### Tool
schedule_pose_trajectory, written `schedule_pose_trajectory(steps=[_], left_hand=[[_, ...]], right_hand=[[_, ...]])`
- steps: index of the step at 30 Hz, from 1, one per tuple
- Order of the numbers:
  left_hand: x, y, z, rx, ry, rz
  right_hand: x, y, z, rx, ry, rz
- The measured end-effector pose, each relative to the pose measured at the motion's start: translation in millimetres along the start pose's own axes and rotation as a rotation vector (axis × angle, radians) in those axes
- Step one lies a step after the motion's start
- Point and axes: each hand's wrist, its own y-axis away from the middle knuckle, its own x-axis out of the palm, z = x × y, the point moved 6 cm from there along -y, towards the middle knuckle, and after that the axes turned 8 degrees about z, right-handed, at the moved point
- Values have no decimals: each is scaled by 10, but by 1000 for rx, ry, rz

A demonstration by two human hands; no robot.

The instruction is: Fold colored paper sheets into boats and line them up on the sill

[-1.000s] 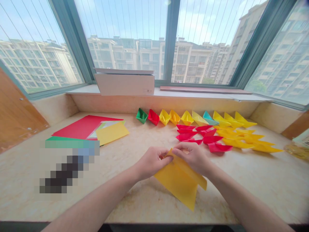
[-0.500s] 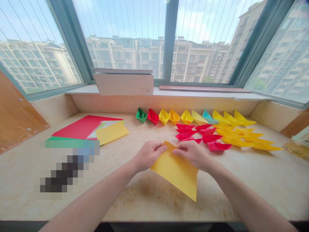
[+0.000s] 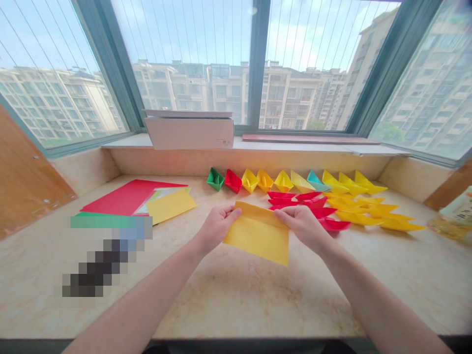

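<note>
A yellow sheet of paper (image 3: 258, 238) is held up over the counter between my two hands. My left hand (image 3: 218, 227) pinches its upper left corner, thumb on top. At the upper right corner my right hand (image 3: 301, 223) grips it the same way. A crease runs across the sheet near its top edge. Just beyond my right hand lie several red paper boats (image 3: 324, 212), partly hidden by the hand and the sheet. Several yellow paper boats (image 3: 356, 217) lie to the right of them.
Along the back stands a row of folded boats, with a green boat (image 3: 215, 180) at its left end. Red sheets (image 3: 118, 196) and a yellow sheet (image 3: 171, 206) lie at left. A white box (image 3: 190, 132) sits on the sill. A clear bottle (image 3: 457, 216) is at far right.
My hands have moved apart from the middle of the sheet's top to its two upper corners. The sheet has turned level and now shows a crease below its top edge.
</note>
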Motion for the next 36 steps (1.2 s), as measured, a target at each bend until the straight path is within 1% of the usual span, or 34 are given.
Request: schedule_pose_trajectory(steps=[4,8,11,13,15,16,20,22,25,27,29,30,31,32,33,34,36], left_hand=[[-15,11,-55,45,14,-20],[-68,8,-56,62,60,-77],[-59,5,-46,57,74,-63],[-37,11,-65,73,60,-34],[-20,18,-84,71,22,4],[-27,20,-92,64,-6,8],[-105,19,-140,70,-125,-13],[-83,19,-115,9,-135,55],[57,73,-18,-159,-183,246],[189,142,20,-213,-223,389],[322,210,44,-232,-204,518],[372,233,55,-237,-178,557],[406,242,68,-242,-146,572],[420,235,81,-242,-113,556],[412,212,93,-232,-80,506],[382,176,99,-208,-44,423],[284,102,93,-117,30,213]], right_hand=[[-45,-8,-22,-38,-41,-84],[-42,-22,-64,-29,-110,-81],[-71,-21,-46,-69,-135,-148],[-89,-20,-39,-98,-217,-185],[-99,-27,-42,-110,-287,-180],[-104,-32,-40,-115,-287,-165],[-105,-27,5,-141,-68,-71],[-34,-10,15,-117,23,26],[144,38,24,-74,43,162],[254,70,37,-67,10,199],[333,88,51,-68,-23,223],[348,89,58,-71,-36,225],[340,85,66,-77,-53,212],[305,76,76,-86,-73,175],[247,66,85,-97,-98,117],[177,57,94,-108,-128,50],[66,47,106,-128,-185,-51]])
